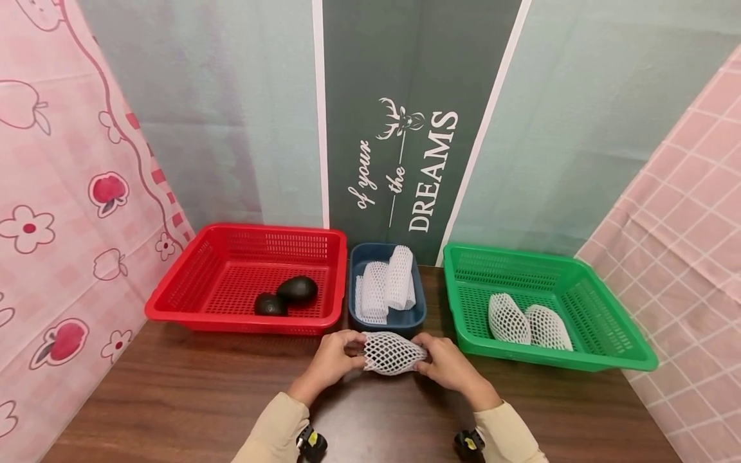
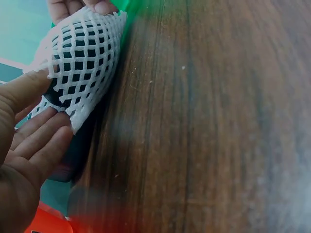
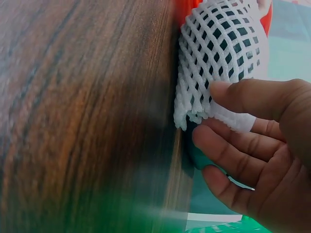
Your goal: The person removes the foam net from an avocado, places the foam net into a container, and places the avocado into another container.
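Avocado (image 1: pixel 392 352): in white net (image 2: pixel 87 53), on or just over the worktop (image 1: pixel 382 424), near the blue bin (image 1: pixel 420 302).
Left hand (image 1: pixel 332 357): part-curled, pinching the net's left end.
Right hand (image 1: pixel 447 361): likewise, right end.
Handling: likely firm, smooth, bruisable; net stretchy; cradle mid-body.
Edges: red basket (image 1: pixel 243 325) left, green basket (image 1: pixel 556 361) right; worktop open on near side.

Green cloth (image 1: pixel 567 128) backs a wood-grain table (image 1: pixel 191 392) between pink cloths (image 1: pixel 58 161).
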`<state>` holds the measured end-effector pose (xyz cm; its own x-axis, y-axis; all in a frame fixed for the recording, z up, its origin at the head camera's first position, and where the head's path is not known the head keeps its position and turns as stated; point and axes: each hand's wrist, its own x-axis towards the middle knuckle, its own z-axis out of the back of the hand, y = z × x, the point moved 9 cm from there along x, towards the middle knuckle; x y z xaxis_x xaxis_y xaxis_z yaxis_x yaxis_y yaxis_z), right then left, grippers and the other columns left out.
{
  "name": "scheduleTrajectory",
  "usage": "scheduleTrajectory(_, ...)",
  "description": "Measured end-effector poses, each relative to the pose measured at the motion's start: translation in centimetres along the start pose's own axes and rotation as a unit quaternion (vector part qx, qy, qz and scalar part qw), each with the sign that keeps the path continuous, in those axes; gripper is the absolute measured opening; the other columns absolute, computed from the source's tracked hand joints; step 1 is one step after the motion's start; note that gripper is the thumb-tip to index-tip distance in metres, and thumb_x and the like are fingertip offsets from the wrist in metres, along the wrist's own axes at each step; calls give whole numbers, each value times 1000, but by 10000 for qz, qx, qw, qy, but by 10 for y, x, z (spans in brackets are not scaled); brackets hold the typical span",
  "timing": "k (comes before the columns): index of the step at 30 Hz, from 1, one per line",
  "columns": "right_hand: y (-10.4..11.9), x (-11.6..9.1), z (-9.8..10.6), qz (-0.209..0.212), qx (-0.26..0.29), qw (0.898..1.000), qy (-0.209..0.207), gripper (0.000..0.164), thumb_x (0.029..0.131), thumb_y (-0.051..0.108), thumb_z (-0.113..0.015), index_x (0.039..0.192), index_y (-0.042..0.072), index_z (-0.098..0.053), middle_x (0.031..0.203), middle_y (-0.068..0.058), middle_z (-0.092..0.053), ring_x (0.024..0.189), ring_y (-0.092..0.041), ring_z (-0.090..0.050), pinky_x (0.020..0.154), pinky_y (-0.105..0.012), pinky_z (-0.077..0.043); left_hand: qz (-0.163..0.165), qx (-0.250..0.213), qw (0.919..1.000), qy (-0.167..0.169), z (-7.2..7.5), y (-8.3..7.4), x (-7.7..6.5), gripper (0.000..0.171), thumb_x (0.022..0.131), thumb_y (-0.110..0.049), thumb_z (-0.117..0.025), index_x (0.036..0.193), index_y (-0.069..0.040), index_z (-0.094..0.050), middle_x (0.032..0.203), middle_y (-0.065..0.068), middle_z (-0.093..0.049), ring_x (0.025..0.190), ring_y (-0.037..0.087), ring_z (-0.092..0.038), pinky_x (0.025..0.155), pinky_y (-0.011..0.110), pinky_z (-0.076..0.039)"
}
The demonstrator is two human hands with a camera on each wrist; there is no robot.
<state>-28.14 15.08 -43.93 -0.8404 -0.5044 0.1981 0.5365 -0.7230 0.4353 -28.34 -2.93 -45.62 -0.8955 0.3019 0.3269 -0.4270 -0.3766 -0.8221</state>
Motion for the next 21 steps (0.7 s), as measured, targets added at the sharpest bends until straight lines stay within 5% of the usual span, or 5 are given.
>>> scheduleTrajectory(7, 1, -1, 4, 38, -273, 9991, -322, 25, 70, 5, -76, 90, 11, -63, 81, 2, -64, 70, -9, -57, 61, -29, -47, -3, -173, 9990, 408, -9, -1, 2, 44, 66, 9, -76, 108, 9, -62, 95, 16, -65, 78, 25, -65, 67, 30, -53)
scheduleTrajectory(13, 3, -3, 7, 28, -389, 9980, -505, 22, 69, 4, -76, 84, 14, -63, 74, 6, -61, 63, -6, -52, 55, -26, -43, -39, -43, 9987, 508, -13, -1, 2, 43, 60, 9, -76, 100, 3, -62, 87, 6, -58, 74, 20, -62, 66, 28, -52)
scheduleTrajectory(21, 4, -3, 10, 16, -459, 9968, -653, 21, 69, 6, -77, 84, 14, -64, 74, 6, -63, 62, -6, -53, 55, -27, -43, -60, 25, 9985, 552, -13, 0, 5, 47, 59, 9, -75, 104, 3, -63, 93, 12, -65, 76, 19, -65, 66, 28, -52)
